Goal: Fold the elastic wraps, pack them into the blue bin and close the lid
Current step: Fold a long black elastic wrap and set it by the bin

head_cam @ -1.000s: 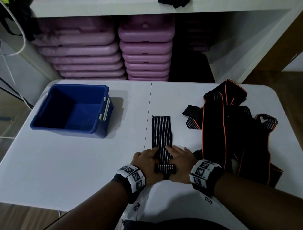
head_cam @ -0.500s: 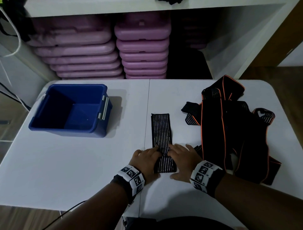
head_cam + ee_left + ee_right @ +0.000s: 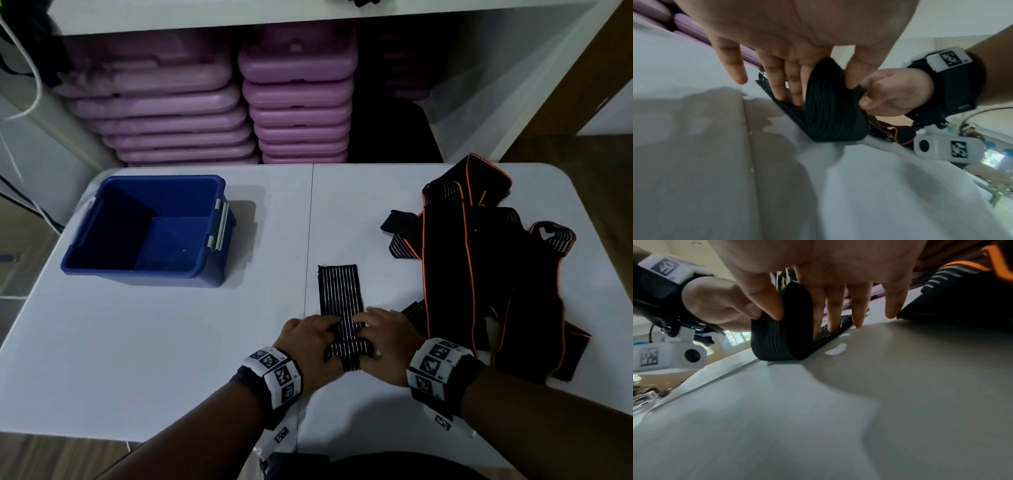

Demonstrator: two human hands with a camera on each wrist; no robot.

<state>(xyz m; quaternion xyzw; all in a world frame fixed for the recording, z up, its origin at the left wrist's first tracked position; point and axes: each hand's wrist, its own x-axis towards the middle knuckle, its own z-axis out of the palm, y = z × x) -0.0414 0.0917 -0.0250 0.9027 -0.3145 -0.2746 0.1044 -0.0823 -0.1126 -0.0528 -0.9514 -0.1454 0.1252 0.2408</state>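
Note:
A black elastic wrap with pale stripes lies lengthwise on the white table, and its near end is wound into a roll. My left hand grips the roll's left side and my right hand its right side. In each wrist view the thumb sits behind the roll and the fingers press down in front of it. The open blue bin stands at the far left with nothing in it. No lid is in view.
A tangled pile of black wraps with orange edging covers the right side of the table, close to my right hand. The bin has a white latch on its right wall. Stacked purple cases fill the shelf behind.
Both hands have wound the near end over, so the roll is thicker and the flat stretch beyond it is shorter. The bin and the pile have stayed in place.

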